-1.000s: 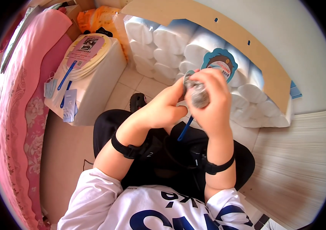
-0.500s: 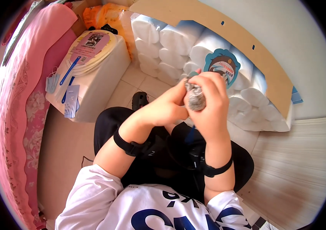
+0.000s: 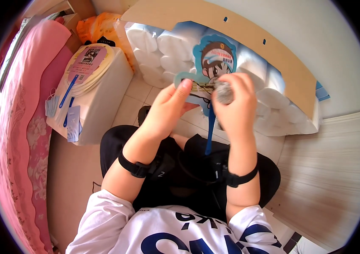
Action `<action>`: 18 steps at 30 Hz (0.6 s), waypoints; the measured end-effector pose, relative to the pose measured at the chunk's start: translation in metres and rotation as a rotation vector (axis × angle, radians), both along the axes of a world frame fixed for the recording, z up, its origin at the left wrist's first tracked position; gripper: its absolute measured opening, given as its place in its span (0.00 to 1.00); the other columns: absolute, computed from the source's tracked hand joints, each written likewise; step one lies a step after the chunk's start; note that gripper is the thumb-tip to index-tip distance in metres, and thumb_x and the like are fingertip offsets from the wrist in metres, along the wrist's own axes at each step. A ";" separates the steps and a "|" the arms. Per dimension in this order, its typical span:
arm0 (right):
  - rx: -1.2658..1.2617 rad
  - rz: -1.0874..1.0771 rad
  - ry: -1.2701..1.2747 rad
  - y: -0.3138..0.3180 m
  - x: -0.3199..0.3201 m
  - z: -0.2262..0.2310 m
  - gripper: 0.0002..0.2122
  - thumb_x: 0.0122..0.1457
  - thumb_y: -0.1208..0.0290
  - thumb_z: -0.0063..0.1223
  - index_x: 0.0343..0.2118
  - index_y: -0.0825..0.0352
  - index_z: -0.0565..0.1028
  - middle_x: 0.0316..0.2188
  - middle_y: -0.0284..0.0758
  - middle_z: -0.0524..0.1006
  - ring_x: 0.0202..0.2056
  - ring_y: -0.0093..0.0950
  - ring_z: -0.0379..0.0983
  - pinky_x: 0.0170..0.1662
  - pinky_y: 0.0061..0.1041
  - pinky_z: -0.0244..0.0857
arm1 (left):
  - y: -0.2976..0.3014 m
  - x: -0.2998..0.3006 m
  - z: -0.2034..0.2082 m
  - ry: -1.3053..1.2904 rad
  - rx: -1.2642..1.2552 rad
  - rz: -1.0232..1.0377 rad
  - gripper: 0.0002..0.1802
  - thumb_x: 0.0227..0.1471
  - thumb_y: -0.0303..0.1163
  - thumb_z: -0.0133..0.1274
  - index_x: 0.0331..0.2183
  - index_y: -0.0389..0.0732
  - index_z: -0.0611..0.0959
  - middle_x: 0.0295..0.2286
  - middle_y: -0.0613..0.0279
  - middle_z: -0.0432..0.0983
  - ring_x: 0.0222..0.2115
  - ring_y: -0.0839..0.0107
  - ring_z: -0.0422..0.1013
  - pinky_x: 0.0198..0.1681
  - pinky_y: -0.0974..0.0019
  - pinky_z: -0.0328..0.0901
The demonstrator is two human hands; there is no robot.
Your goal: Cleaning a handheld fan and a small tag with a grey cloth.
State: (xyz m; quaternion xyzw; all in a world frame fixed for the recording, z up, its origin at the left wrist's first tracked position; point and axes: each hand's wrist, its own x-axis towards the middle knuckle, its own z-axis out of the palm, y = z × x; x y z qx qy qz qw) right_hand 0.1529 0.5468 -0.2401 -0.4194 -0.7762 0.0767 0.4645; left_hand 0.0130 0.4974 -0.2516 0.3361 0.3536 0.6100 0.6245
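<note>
In front of me is a flat cartoon-figure hand fan (image 3: 214, 47) with a light-blue border and a long blue handle (image 3: 210, 134) hanging down. My left hand (image 3: 168, 106) pinches its left side, thumb on top and fingers underneath. In my right hand (image 3: 238, 106) is a grey, rough-textured wad (image 3: 224, 92), gripped with the fingers curled round it. The wad lies over the fan's lower middle; whether it presses on the surface I cannot tell. Much of the figure's body is hidden behind the wad and my right hand.
Packs of white paper rolls (image 3: 173, 46) sit beyond the fan, behind a cardboard flap (image 3: 247, 31). To the left stands a white box (image 3: 108, 91) bearing stacked round fans (image 3: 88, 63), blue sticks and a face mask (image 3: 52, 106). A pink bedspread (image 3: 14, 127) hangs at far left.
My hands have moved apart, my left hand shifting left along the fan. The fan has swung up and left, showing more of its figure and handle. The wad stays in my right hand.
</note>
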 end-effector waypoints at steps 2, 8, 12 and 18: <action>0.052 0.139 0.022 -0.013 -0.017 -0.002 0.13 0.37 0.84 0.57 0.29 0.66 0.72 0.30 0.38 0.71 0.36 0.39 0.69 0.40 0.31 0.64 | -0.001 0.001 -0.005 0.095 -0.075 -0.006 0.21 0.61 0.43 0.39 0.45 0.37 0.74 0.39 0.66 0.72 0.39 0.78 0.68 0.45 0.70 0.63; 0.122 -0.107 0.084 0.009 -0.002 -0.002 0.13 0.40 0.82 0.56 0.32 0.67 0.71 0.31 0.40 0.71 0.35 0.41 0.69 0.40 0.32 0.64 | -0.002 -0.003 -0.011 0.095 -0.050 -0.036 0.22 0.61 0.45 0.38 0.44 0.38 0.75 0.36 0.69 0.71 0.38 0.82 0.66 0.43 0.72 0.62; 0.122 0.061 0.120 -0.003 -0.009 -0.007 0.14 0.39 0.82 0.56 0.33 0.67 0.71 0.33 0.40 0.71 0.36 0.41 0.69 0.40 0.33 0.64 | -0.001 -0.003 -0.008 0.087 -0.001 -0.044 0.14 0.55 0.33 0.46 0.42 0.38 0.74 0.32 0.66 0.69 0.37 0.79 0.66 0.40 0.73 0.61; 0.035 0.307 0.066 -0.009 -0.016 -0.008 0.20 0.32 0.84 0.58 0.33 0.66 0.70 0.34 0.35 0.69 0.38 0.40 0.65 0.40 0.35 0.64 | -0.002 -0.014 0.006 -0.046 0.029 -0.104 0.39 0.38 0.14 0.43 0.56 0.42 0.59 0.44 0.58 0.64 0.44 0.69 0.64 0.45 0.68 0.60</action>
